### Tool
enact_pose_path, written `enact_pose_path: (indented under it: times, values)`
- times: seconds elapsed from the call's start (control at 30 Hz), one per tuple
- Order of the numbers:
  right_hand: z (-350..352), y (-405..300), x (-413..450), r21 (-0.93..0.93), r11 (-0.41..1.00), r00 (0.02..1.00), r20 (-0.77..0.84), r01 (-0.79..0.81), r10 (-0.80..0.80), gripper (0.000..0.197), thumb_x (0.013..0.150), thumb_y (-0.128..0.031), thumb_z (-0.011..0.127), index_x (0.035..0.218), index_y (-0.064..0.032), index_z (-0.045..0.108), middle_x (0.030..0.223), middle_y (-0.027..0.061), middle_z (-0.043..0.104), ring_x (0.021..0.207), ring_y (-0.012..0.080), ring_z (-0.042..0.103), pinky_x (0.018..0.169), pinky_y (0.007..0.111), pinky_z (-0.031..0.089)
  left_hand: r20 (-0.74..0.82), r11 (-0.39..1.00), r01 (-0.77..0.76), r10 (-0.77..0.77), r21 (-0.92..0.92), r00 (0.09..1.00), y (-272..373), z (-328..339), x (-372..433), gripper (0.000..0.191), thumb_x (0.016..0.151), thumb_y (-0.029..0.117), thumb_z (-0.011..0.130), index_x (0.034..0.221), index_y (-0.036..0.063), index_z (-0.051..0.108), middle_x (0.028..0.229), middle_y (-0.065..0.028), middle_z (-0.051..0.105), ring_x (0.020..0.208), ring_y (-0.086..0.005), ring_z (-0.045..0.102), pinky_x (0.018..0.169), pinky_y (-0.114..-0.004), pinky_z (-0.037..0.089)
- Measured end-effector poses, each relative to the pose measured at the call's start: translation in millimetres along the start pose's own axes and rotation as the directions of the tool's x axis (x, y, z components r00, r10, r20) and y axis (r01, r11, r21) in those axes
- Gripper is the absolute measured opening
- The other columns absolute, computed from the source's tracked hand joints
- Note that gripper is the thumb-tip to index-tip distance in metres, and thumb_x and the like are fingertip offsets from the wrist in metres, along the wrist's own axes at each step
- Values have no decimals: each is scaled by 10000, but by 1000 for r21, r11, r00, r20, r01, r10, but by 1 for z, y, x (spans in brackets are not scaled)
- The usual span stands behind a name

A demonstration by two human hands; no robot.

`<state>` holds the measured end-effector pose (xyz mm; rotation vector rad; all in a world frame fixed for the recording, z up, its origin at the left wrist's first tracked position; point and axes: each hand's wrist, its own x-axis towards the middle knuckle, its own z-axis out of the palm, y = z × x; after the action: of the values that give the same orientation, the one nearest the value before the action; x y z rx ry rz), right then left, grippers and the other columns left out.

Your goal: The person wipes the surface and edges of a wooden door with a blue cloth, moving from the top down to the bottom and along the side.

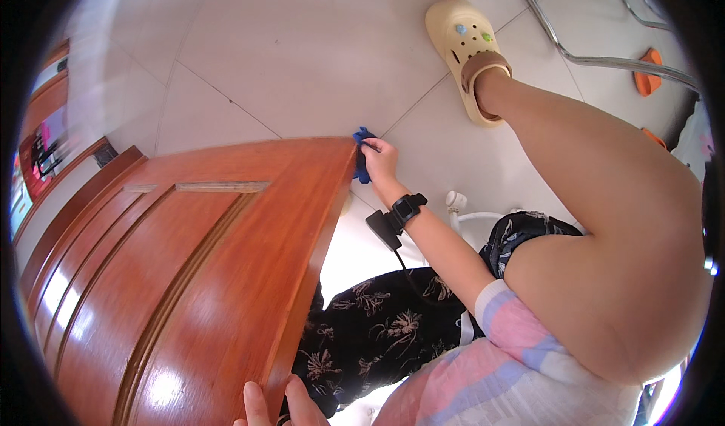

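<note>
A varnished reddish-brown panelled wooden door (226, 290) fills the left and lower part of the view, its narrow edge towards me. My right hand (380, 162) pinches a blue cloth (361, 168) against that edge, at the door's corner near the floor. Part of the cloth is hidden behind my fingers. A black strap with a cabled device (396, 222) sits around my right wrist. At the bottom rim, my left hand (283, 406) grips the door's edge, with fingers on the face and on the edge side. Most of it is cut off by the picture's rim.
Pale floor tiles (317, 75) surround the door. My leg, in a cream clog (464, 52), bends at the right. Chrome tubular legs (600, 62) and an orange slipper (647, 72) are at upper right. A white pipe fitting (456, 201) stands behind my right forearm.
</note>
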<state>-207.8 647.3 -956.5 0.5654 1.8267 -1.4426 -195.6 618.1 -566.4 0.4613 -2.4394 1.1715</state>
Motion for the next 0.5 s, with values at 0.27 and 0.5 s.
enact_pose_path:
  times: [0.27,0.5]
  values:
    - [1,-11,1,81,995,998,-18,-63,65,154,736,-57,584,854,26,638,791,97,636,723,159,579,662,279,449,15,998,39,-40,47,999,0,-4,2,381,843,329,445,481,308,564,639,66,655,702,-94,511,737,-260,213]
    - [4,-9,0,-51,998,999,-28,31,-33,137,725,-65,590,812,25,646,742,68,635,698,134,564,635,264,437,-22,995,67,-65,71,998,4,1,-2,406,850,323,435,463,307,557,631,71,653,699,-89,511,733,-262,216]
